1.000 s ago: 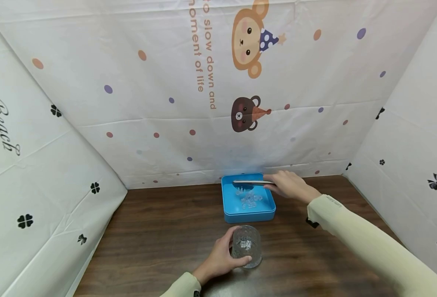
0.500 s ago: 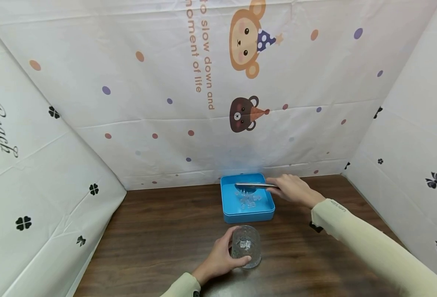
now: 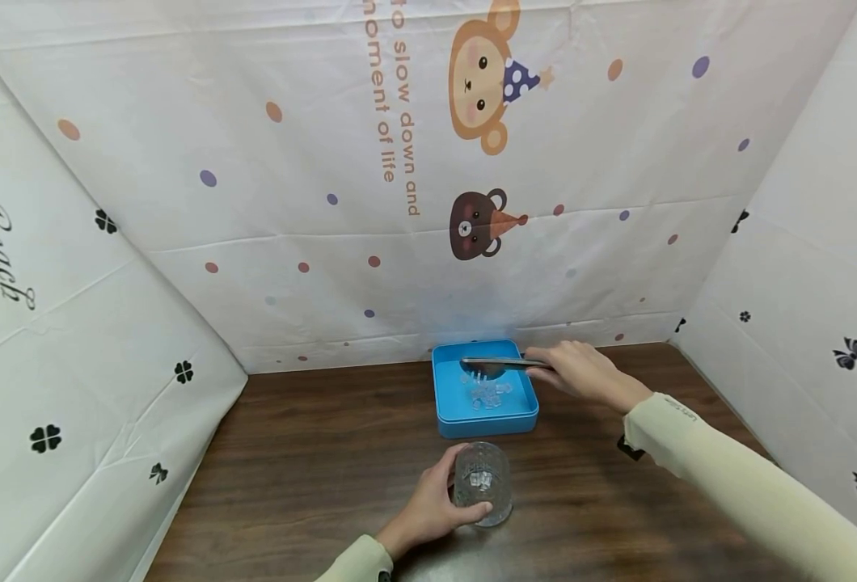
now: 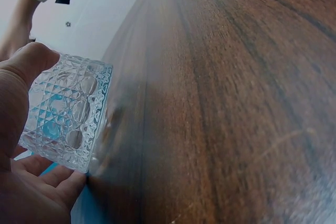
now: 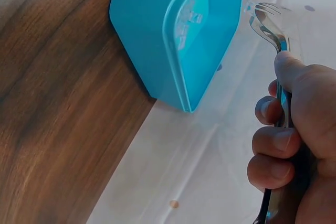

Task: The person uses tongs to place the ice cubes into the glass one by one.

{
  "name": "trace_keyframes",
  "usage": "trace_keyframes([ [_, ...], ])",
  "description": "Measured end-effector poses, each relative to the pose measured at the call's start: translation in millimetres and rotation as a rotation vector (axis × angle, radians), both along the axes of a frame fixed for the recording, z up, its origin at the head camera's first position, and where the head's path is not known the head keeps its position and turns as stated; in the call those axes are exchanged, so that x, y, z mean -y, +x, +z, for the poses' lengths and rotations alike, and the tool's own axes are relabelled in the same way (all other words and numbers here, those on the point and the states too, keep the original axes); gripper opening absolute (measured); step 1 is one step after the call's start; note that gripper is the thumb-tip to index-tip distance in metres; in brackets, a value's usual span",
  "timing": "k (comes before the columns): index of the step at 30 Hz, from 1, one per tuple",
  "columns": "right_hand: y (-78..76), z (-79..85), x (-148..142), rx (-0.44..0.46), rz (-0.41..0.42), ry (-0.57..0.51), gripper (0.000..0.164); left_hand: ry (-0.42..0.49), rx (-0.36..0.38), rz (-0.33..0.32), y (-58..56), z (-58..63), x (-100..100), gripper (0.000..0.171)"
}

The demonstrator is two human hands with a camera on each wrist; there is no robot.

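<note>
My left hand [image 3: 436, 505] grips a clear cut-glass tumbler [image 3: 497, 465] on the wooden table, thumb on the near side and fingers behind it. Several clear ice-like cubes [image 3: 481, 479] lie inside it. My right hand [image 3: 577, 370] holds metal serving tongs [image 3: 501, 363] over a blue box, fingers wrapped round the handle. In the right wrist view, the tongs have a fork-shaped end [image 5: 269, 9] and a spoon-like end, with a clear cube [image 5: 249, 8] at the tips. More clear cubes [image 3: 488, 396] lie loose on the box floor.
The open blue box [image 3: 487, 426] stands behind the tumbler, close to the rear white printed cloth [image 3: 399, 291]. Similar cloths rise at the left [image 3: 94, 356] and right [image 3: 792, 275]. Brown wooden tabletop [image 3: 312, 453] extends around the box and tumbler.
My right hand has drawn the tongs slightly to the right above the box. My left hand and the tumbler have stayed in place.
</note>
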State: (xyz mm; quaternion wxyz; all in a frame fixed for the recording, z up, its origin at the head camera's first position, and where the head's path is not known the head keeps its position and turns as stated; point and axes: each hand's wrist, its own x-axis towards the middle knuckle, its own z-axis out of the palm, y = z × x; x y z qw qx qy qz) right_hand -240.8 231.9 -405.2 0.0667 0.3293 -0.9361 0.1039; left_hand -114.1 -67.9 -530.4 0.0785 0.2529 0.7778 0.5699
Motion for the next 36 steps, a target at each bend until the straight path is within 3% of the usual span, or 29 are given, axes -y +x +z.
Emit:
trace_keyframes([
  [3, 4.2, 0.5, -1.9, -0.025, 0.018, -0.007, 0.013, -0.003, 0.000, 0.000, -0.3, -0.3, 0.2, 0.076],
  [11, 25.1, 9.2, -6.7, -0.044, 0.035, -0.022, 0.014, -0.006, 0.004, 0.001, -1.1, -3.2, 0.7, 0.077],
  [26, 65.0, 17.2, -5.0, -0.094, 0.141, -0.047, 0.014, -0.015, 0.016, 0.002, -2.3, -3.6, 1.4, 0.077],
  [36, 86.5, 15.7, -7.4, -0.182, 0.225, -0.119, 0.030, 0.014, -0.001, -0.006, -1.8, -2.3, 1.1, 0.077],
])
